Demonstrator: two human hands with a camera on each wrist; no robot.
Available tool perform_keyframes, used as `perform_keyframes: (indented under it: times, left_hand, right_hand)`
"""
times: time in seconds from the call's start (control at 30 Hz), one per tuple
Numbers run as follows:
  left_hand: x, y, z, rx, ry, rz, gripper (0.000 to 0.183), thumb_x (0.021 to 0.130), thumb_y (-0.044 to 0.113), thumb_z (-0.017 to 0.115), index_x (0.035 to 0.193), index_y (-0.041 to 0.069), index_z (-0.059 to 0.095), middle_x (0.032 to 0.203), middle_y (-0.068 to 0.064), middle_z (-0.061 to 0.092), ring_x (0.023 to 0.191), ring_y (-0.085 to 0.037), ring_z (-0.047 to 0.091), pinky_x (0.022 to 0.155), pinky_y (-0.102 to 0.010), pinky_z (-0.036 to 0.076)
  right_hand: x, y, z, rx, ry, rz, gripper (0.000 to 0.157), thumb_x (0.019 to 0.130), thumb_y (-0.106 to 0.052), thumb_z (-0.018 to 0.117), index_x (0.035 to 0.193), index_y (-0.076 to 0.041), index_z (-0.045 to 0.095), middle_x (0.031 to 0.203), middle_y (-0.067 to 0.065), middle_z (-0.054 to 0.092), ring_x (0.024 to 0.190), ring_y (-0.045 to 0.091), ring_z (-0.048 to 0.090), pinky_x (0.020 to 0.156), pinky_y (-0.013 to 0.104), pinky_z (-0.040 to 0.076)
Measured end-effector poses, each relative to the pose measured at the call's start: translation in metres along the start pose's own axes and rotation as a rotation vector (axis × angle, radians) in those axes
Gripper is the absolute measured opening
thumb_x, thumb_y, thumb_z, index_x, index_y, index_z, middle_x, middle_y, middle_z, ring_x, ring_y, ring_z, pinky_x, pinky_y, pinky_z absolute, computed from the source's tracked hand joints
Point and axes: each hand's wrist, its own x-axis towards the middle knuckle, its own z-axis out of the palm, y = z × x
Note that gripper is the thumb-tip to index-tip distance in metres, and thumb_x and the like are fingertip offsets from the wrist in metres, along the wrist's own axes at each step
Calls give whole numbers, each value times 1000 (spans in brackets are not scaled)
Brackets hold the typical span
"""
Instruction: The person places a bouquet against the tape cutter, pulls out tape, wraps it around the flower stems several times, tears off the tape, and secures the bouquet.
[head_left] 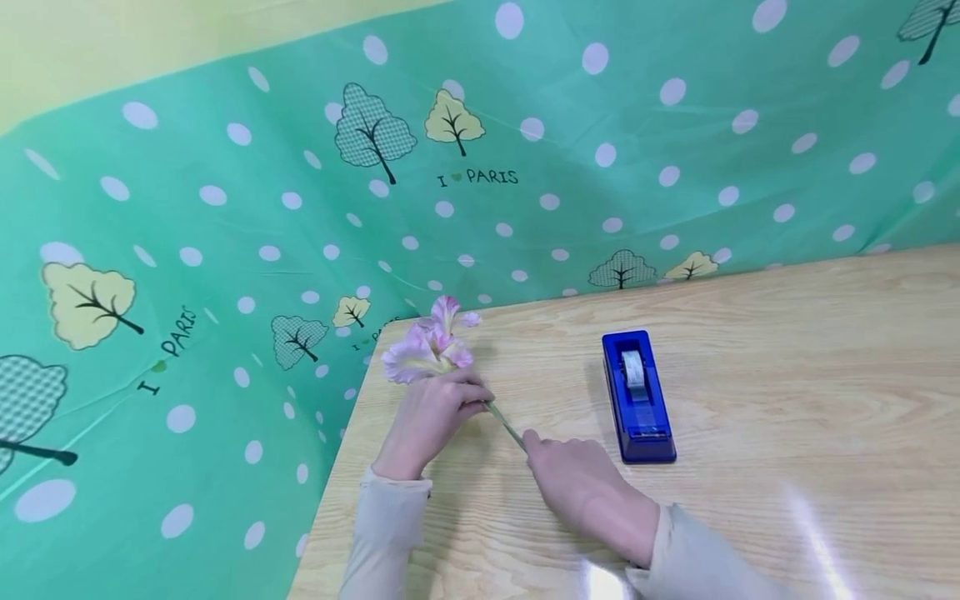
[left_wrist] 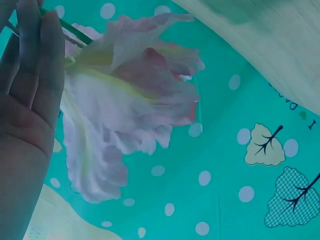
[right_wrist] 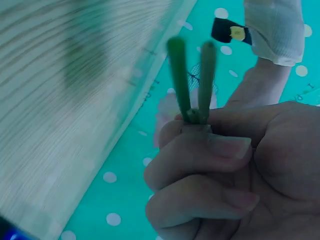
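My left hand (head_left: 427,421) holds pink-and-white flowers (head_left: 431,346) by the stems (head_left: 504,423), just below the blossoms. In the left wrist view the ruffled petals (left_wrist: 135,85) spread beside long, closely set fingers (left_wrist: 30,75). Lower on the stems, my right hand (head_left: 585,492) grips with curled fingers. Two green stem ends (right_wrist: 177,70) stick out of it in the right wrist view, spread in a narrow V. A small pale, shiny band (right_wrist: 196,128) lies at their base, partly hidden by the fingers. To the right of that hand stands a blue tape dispenser (head_left: 637,398) with a roll in it.
The wooden table (head_left: 795,392) extends to the right, with light glare near its front. A green dotted cloth (head_left: 525,208) with printed trees hangs behind the table and along its left side.
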Motion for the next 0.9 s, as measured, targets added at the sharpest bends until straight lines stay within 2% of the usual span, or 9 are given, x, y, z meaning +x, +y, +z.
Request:
perform_keyframes:
  times: [0.17, 0.37, 0.5, 0.67, 0.77, 0.9]
  left_hand:
    - [-1, 5, 0, -24, -57, -1, 15, 76, 20, 85, 90, 20, 79, 88, 9, 72, 73, -7, 68, 67, -21, 55]
    - [0, 17, 4, -49, -174, 2, 15, 77, 25, 84, 89, 20, 77, 88, 10, 68, 71, -8, 65, 65, -20, 52]
    - [2, 24, 6, -53, -212, -1, 16, 80, 28, 82, 93, 20, 78, 90, 10, 68, 76, -9, 67, 68, -21, 52]
    - [2, 32, 6, -57, -255, -33, 15, 80, 30, 82, 92, 21, 79, 90, 10, 65, 73, -5, 63, 62, -18, 48]
    - [2, 35, 7, -66, -289, -36, 13, 81, 31, 81, 89, 22, 78, 89, 11, 67, 73, -3, 62, 63, -18, 48]
    - [5, 39, 9, -109, -351, -38, 12, 82, 33, 80, 85, 22, 75, 83, 14, 70, 70, 2, 58, 64, -16, 48]
  right_hand:
    - [-4, 9, 1, -64, 2, 32, 10, 97, -18, 62, 93, -12, 55, 67, 0, 54, 51, 16, 45, 43, 31, 41]
    - [-21, 22, 4, -108, -21, 32, 15, 91, -13, 69, 87, -15, 55, 65, -4, 50, 51, 14, 42, 42, 30, 38]
    - [-31, 31, 5, -134, 51, -4, 17, 91, -15, 70, 85, -17, 55, 63, -6, 49, 49, 11, 40, 39, 29, 34]
    - [-36, 42, 6, -145, 102, -58, 18, 93, -24, 69, 85, -18, 54, 61, -7, 47, 47, 9, 38, 38, 26, 31]
    - [-38, 49, 5, -142, 81, -66, 19, 93, -26, 69, 85, -18, 53, 62, -7, 47, 49, 11, 40, 39, 27, 32]
    - [-41, 54, -1, -136, 7, -47, 18, 93, -27, 68, 86, -20, 54, 64, -8, 49, 52, 12, 45, 42, 32, 36]
